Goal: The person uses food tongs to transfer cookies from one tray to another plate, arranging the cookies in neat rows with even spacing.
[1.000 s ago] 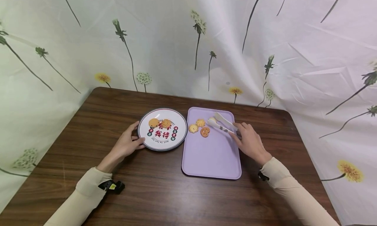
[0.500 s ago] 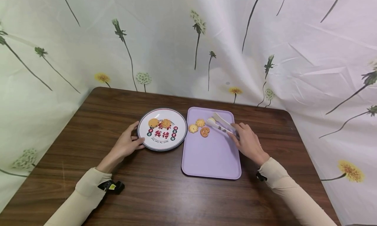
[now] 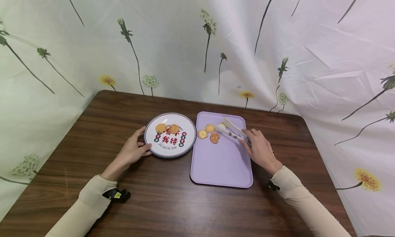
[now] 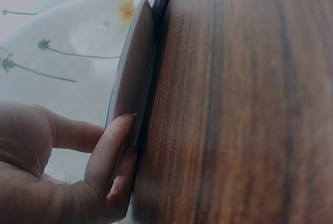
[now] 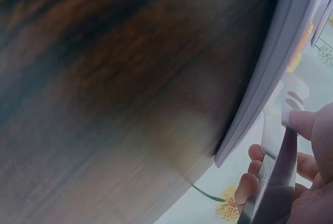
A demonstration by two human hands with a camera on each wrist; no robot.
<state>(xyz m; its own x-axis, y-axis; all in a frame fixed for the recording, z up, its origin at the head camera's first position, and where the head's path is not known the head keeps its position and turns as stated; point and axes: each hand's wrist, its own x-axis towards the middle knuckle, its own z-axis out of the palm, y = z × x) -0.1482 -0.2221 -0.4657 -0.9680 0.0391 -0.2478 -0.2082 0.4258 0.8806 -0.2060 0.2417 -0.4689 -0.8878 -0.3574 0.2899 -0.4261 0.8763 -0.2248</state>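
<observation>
A round white plate with red lettering holds two cookies. My left hand grips its near-left rim, thumb on top and fingers beneath. To its right lies a lilac tray with three cookies at its far end. My right hand holds white tongs over the tray's far right corner; the tongs' arms are spread, their tips beside the cookies. In the right wrist view my fingers curl round the tongs next to the tray edge.
A dark wooden table carries everything. A floral white cloth hangs behind and along both sides. The tray's near half is bare.
My right hand and the tongs have shifted slightly left, toward the cookies on the tray. The left hand and plate have stayed put.
</observation>
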